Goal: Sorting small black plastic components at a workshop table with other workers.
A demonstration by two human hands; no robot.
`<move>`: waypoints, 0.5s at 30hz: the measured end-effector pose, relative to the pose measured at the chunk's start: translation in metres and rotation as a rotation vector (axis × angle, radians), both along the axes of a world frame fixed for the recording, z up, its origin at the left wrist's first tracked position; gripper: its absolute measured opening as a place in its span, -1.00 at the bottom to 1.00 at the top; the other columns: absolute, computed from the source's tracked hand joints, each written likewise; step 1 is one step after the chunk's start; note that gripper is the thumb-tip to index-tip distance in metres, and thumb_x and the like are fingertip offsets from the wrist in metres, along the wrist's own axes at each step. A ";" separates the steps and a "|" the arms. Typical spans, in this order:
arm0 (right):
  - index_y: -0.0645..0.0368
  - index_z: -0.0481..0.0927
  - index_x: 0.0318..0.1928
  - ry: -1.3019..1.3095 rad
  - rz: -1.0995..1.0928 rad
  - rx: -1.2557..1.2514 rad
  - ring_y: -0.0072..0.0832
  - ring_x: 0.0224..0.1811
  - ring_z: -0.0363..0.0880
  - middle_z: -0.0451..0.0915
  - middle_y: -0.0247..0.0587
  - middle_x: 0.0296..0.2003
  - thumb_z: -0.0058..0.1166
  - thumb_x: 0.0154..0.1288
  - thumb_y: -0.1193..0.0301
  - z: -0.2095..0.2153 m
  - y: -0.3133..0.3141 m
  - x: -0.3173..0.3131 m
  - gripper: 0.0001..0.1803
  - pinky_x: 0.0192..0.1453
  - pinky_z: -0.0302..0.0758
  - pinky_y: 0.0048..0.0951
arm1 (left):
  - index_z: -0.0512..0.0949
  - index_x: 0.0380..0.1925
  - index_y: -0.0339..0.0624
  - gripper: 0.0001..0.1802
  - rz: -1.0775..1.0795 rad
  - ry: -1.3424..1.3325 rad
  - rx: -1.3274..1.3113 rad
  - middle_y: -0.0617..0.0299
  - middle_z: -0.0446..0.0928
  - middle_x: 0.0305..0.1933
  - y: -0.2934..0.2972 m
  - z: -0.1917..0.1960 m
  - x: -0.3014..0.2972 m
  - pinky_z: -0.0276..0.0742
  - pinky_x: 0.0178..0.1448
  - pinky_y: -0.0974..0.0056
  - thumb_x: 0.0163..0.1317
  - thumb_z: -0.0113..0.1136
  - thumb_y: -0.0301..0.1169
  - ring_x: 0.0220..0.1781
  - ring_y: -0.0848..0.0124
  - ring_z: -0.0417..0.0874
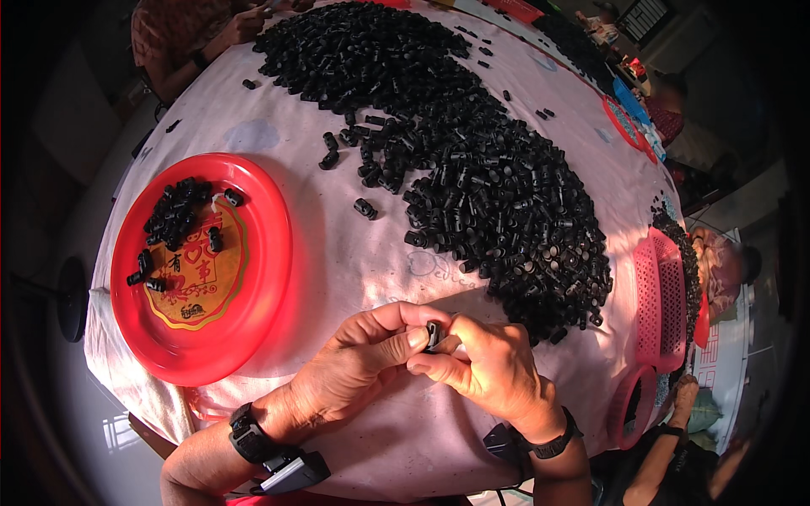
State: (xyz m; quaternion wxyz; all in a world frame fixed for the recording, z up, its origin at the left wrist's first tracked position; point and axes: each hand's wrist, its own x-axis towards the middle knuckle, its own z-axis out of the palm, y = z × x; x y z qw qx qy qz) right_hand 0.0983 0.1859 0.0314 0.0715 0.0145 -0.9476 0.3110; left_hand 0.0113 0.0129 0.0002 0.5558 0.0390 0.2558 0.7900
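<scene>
Fingers [390, 349] of the left hand [350, 363] are pinching a small black piece [433, 335] between thumb and forefinger, holding it just above the cloth-covered counter [346, 253]. From the right, the fingers of the right hand [502, 367] are curling inward against the same piece, thumb below and forefinger beside it, though whether they are gripping it too cannot be told. Left of both hands, a round red plate [272, 253] is resting on the pale pink cloth, carrying a cluster of black pieces [175, 212] at its far left and a few strays nearer its middle. Beyond the fingers and to their right, a long heap of similar black pieces [506, 194] is spreading away across the counter, while one loose piece [365, 208] is lying apart between heap and plate. Well to the right of the fingers, a pink perforated basket [646, 295] is standing near the edge, with a smaller pink basket [622, 415] sitting nearer the wearer. Far beyond the fingers, at the upper left, a co-worker's hand [243, 27] is hovering beside the heap.
</scene>
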 end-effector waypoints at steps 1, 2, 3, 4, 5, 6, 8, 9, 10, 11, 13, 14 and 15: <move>0.16 0.57 -0.33 0.032 -0.007 -0.022 -0.36 -0.52 0.74 0.68 -0.22 -0.56 0.48 0.12 0.12 0.002 -0.001 -0.001 -0.58 -0.47 0.56 -0.40 | 0.58 0.09 -0.23 -0.68 -0.008 -0.010 -0.006 0.25 0.61 0.03 0.000 0.002 0.000 0.51 0.32 0.19 0.39 0.24 -0.36 0.14 0.39 0.61; 0.16 0.57 -0.33 0.032 -0.006 -0.023 -0.36 -0.52 0.74 0.68 -0.22 -0.56 0.48 0.12 0.12 0.003 -0.001 -0.001 -0.58 -0.47 0.56 -0.40 | 0.58 0.09 -0.23 -0.68 -0.015 -0.019 -0.012 0.25 0.61 0.04 0.000 0.003 -0.001 0.51 0.31 0.19 0.39 0.24 -0.36 0.13 0.39 0.61; 0.16 0.56 -0.34 0.037 -0.022 0.006 -0.35 -0.52 0.74 0.68 -0.22 -0.55 0.49 0.10 0.12 0.005 0.000 -0.001 -0.57 -0.47 0.56 -0.40 | 0.58 0.09 -0.23 -0.68 -0.014 -0.020 -0.013 0.25 0.61 0.04 -0.001 0.001 -0.001 0.51 0.31 0.19 0.39 0.24 -0.36 0.13 0.39 0.61; 0.17 0.55 -0.35 0.042 -0.042 0.039 -0.34 -0.53 0.73 0.68 -0.22 -0.55 0.50 0.08 0.12 0.006 0.000 0.000 -0.56 -0.48 0.55 -0.40 | 0.56 0.13 -0.23 -0.67 -0.033 -0.016 0.015 0.23 0.60 0.07 -0.002 -0.001 -0.001 0.49 0.32 0.22 0.43 0.20 -0.36 0.12 0.43 0.60; 0.17 0.55 -0.35 0.042 -0.044 0.040 -0.34 -0.53 0.73 0.68 -0.22 -0.55 0.50 0.08 0.12 0.005 0.001 0.000 -0.56 -0.48 0.55 -0.40 | 0.53 0.17 -0.22 -0.66 -0.051 -0.011 0.043 0.22 0.59 0.11 -0.002 -0.002 -0.001 0.48 0.33 0.25 0.46 0.16 -0.35 0.12 0.46 0.59; 0.14 0.52 -0.41 0.069 -0.062 0.055 -0.36 -0.59 0.69 0.62 -0.25 -0.61 0.49 0.05 0.02 0.000 0.001 0.000 -0.50 -0.54 0.54 -0.38 | 0.53 0.17 -0.22 -0.66 -0.054 -0.011 0.044 0.22 0.59 0.11 -0.001 -0.002 -0.001 0.48 0.33 0.25 0.46 0.16 -0.35 0.12 0.46 0.59; 0.11 0.49 -0.47 0.097 -0.077 0.064 -0.37 -0.66 0.64 0.56 -0.29 -0.68 0.48 0.02 -0.08 -0.001 0.001 -0.001 -0.44 -0.61 0.52 -0.36 | 0.53 0.18 -0.21 -0.65 -0.048 -0.029 0.014 0.23 0.59 0.11 -0.001 -0.004 -0.001 0.47 0.32 0.26 0.46 0.16 -0.35 0.10 0.47 0.58; 0.14 0.49 -0.43 0.057 -0.072 0.058 -0.33 -0.58 0.68 0.61 -0.25 -0.61 0.49 0.04 0.00 0.001 0.000 0.000 -0.47 -0.55 0.54 -0.36 | 0.53 0.18 -0.21 -0.65 -0.048 -0.029 0.012 0.23 0.59 0.11 -0.002 -0.004 -0.001 0.47 0.32 0.26 0.46 0.16 -0.35 0.10 0.47 0.58; 0.18 0.50 -0.40 0.017 -0.069 0.054 -0.29 -0.51 0.73 0.67 -0.21 -0.54 0.51 0.05 0.08 0.004 -0.001 0.000 -0.50 -0.49 0.55 -0.35 | 0.53 0.18 -0.21 -0.65 -0.050 -0.026 0.015 0.23 0.59 0.11 -0.002 -0.004 -0.001 0.47 0.32 0.26 0.46 0.16 -0.35 0.11 0.47 0.58; 0.18 0.50 -0.40 0.017 -0.069 0.054 -0.29 -0.51 0.73 0.67 -0.21 -0.54 0.51 0.05 0.08 0.005 0.000 0.000 -0.50 -0.49 0.55 -0.35 | 0.53 0.19 -0.21 -0.65 -0.051 -0.024 0.018 0.23 0.59 0.11 -0.003 -0.004 -0.002 0.47 0.32 0.26 0.46 0.16 -0.35 0.11 0.47 0.58; 0.17 0.49 -0.39 0.001 -0.075 0.082 -0.28 -0.50 0.74 0.68 -0.22 -0.54 0.51 0.05 0.06 0.006 0.000 0.000 -0.49 -0.48 0.57 -0.34 | 0.53 0.18 -0.22 -0.65 -0.051 -0.018 0.024 0.23 0.59 0.11 -0.002 -0.002 -0.002 0.47 0.33 0.27 0.46 0.16 -0.35 0.12 0.47 0.58; 0.17 0.49 -0.39 0.001 -0.075 0.083 -0.28 -0.50 0.74 0.68 -0.22 -0.54 0.51 0.05 0.06 0.006 0.001 0.001 -0.49 -0.48 0.57 -0.34 | 0.53 0.18 -0.22 -0.64 -0.050 -0.013 0.031 0.23 0.59 0.12 -0.001 -0.002 -0.002 0.47 0.33 0.27 0.46 0.16 -0.35 0.12 0.46 0.58; 0.17 0.49 -0.39 -0.007 -0.079 0.085 -0.27 -0.50 0.74 0.68 -0.22 -0.54 0.51 0.04 0.05 0.005 0.001 0.001 -0.48 -0.48 0.57 -0.34 | 0.53 0.18 -0.22 -0.64 -0.050 -0.012 0.031 0.23 0.59 0.12 -0.001 -0.002 -0.001 0.47 0.33 0.27 0.46 0.16 -0.35 0.12 0.46 0.58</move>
